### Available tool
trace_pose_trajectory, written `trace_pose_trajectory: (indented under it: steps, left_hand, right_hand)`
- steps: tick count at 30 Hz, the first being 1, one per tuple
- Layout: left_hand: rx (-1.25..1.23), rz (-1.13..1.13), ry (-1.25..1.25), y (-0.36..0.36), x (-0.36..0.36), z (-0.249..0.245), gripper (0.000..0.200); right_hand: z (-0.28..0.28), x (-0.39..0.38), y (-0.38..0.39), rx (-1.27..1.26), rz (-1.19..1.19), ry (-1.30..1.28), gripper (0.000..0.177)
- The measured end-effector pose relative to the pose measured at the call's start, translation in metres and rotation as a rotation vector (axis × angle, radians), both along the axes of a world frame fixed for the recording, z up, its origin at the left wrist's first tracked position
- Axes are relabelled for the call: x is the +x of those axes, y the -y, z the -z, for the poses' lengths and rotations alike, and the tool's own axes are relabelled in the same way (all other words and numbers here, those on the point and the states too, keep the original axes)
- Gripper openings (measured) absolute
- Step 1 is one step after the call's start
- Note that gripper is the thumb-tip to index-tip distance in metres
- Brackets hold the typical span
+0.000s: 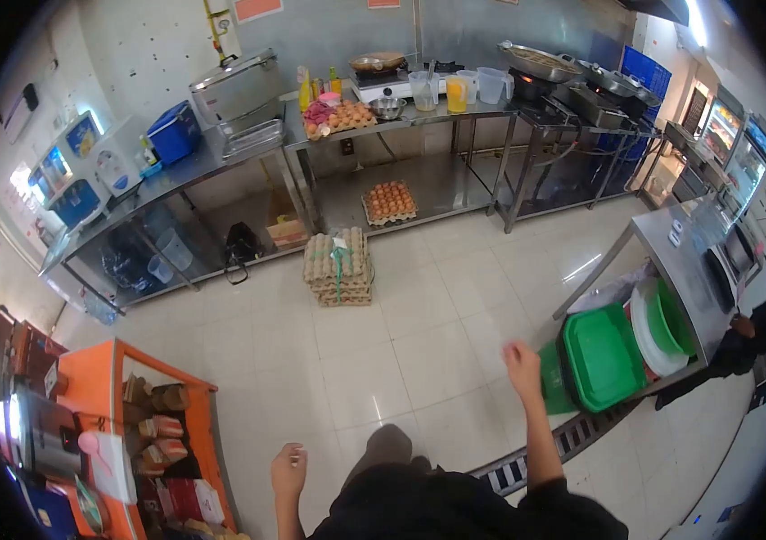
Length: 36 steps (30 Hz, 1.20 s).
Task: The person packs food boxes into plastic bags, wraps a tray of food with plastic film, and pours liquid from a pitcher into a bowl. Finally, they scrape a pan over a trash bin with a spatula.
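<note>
Your left hand (288, 468): fingers curled, empty. Right hand (521, 360): seemingly open, blurred. Both well short of egg-tray stack (338, 268) on floor; careless step could topple it, break eggs.

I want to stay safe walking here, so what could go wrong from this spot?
The stack of egg trays stands in the open ahead; a foot could clip it and topple it.
The right hand is close to the green bin and might knock it.
The floor grate lies near the feet and the tiles look glossy, so a trip or slip seems possible.
</note>
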State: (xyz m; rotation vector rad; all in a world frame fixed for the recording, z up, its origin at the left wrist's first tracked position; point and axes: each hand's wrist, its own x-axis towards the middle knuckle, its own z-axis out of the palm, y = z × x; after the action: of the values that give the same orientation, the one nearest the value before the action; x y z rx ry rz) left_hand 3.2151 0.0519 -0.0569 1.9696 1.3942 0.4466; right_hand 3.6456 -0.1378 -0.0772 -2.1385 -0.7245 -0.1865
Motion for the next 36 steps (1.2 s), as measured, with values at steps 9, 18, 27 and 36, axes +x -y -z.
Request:
trace_pose_trajectory:
  steps: [9, 18, 27, 36]
  left_hand:
    - [0.028, 0.033, -0.098, -0.264, 0.277, 0.054, 0.015]
    - [0.418, 0.786, 0.292, -0.508, 0.769, -0.072, 0.015]
    - [0.215, 0.498, 0.588, -0.605, 1.117, -0.036, 0.049]
    - [-0.049, 0.394, 0.701, -0.629, 1.206, -0.014, 0.04]
  right_hand:
    - [-0.028, 0.257, -0.357, 0.573, -0.334, -0.488, 0.023]
    - [-0.039, 0.545, -0.448, 0.43, -0.079, -0.465, 0.027]
    - [-0.04, 0.857, -0.661, 0.535, 0.158, 0.101, 0.024]
    - [-0.032, 0.909, -0.711, 0.925, -0.123, -0.43, 0.041]
